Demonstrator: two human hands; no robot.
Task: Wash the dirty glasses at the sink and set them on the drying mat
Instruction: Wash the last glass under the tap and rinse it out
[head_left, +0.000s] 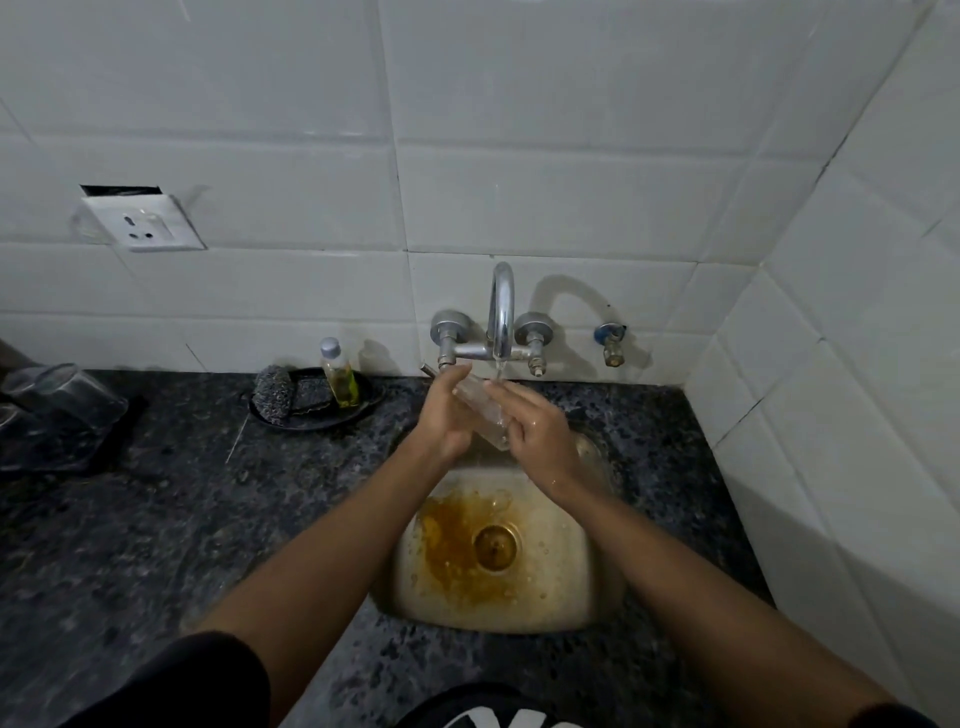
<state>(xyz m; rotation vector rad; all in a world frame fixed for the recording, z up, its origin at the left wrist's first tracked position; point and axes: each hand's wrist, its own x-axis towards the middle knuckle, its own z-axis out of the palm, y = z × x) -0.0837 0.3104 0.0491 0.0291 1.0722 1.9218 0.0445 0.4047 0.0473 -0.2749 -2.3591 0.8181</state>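
Observation:
A clear glass (480, 406) is held tilted between both palms over the sink (582, 582), its upper end under the tap (502, 312), from which a thin stream of water falls. My left hand (445, 415) presses on its left side and my right hand (537, 434) on its right side. The basin floor carries a yellow-brown stain around the drain (496, 544). At the far left of the counter, clear glasses (62, 397) lie on a dark drying mat (132, 415).
A dark tray (371, 397) behind the sink holds a scrubber (272, 392) and a small bottle of yellow liquid (340, 376). The counter is dark speckled stone (156, 519). White tiled walls stand behind and to the right, with a socket (140, 224) and a small valve (612, 343).

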